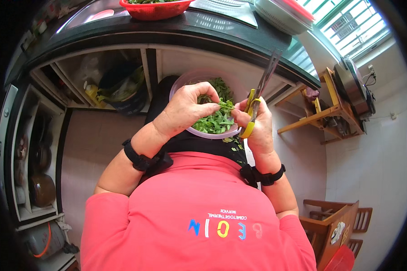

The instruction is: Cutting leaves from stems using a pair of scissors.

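Note:
My left hand (191, 103) is above a translucent plastic basin (210, 136), pinching a small green leafy sprig (226, 105) between thumb and forefinger. The sprig's other end meets the fingertips of my right hand (259, 127). Across that right hand lies a long, dark, slender item (267, 75) with yellow bands or loops (247, 130); whether it is a pair of scissors or a bundle of stems I cannot tell. Loose green leaves (213, 123) fill much of the basin, which rests on my lap. Some leaf bits (235, 145) have fallen on my dark trousers.
A dark countertop (203, 28) runs ahead, carrying a red basket (156, 9) of greens and a pale strainer basket (279, 17). Beneath it, an open cabinet holds a dark bin (122, 101). A wooden stand (312, 120) with an appliance (354, 88) is at right.

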Motion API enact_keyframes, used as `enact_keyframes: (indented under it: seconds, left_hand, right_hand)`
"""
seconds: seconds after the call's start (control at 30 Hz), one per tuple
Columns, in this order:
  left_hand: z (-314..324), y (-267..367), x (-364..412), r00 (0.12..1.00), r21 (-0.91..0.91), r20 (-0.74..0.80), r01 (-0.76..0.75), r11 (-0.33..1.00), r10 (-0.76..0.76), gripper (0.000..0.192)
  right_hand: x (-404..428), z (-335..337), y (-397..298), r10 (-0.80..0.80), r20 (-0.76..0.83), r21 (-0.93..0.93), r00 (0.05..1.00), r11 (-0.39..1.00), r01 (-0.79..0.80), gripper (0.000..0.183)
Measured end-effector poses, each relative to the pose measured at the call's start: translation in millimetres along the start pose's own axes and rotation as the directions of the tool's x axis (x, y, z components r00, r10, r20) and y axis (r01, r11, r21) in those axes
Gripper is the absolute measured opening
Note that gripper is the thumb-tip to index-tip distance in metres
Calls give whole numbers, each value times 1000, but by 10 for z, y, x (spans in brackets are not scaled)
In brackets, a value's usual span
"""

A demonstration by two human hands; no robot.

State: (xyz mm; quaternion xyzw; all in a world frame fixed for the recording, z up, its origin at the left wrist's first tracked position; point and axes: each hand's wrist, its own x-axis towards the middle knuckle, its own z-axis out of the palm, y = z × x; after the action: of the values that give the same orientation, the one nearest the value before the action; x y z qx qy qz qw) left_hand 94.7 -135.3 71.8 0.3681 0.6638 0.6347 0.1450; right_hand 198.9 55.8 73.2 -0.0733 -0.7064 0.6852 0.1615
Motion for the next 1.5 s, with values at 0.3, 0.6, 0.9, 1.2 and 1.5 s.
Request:
enact_keyframes:
  seconds: [0.3, 0.6, 0.9, 1.2, 1.5]
  left_hand:
    - [-152, -149, -5, 979, -296, 45, 203, 933, -198, 24]
    - [-172, -21, -28, 996, -215, -34, 75, 974, -84, 18]
    - [2, 87, -48, 973, 382, 150, -223, 897, 177, 15]
    - [-47, -242, 76, 941, -11, 237, 252, 968, -242, 14]
    - [-43, -258, 72, 886, -165, 253, 436, 884, -390, 21]
  right_hand:
    - [6, -20, 6, 167, 10, 180, 986, 969, -166, 27]
    - [16, -47, 52, 314, 93, 247, 945, 912, -328, 32]
    - [9, -31, 63, 316, 140, 153, 939, 930, -335, 32]
    - [11, 15, -1, 331, 175, 174, 927, 917, -360, 34]
    - [32, 28, 21, 338, 199, 198, 920, 906, -375, 36]
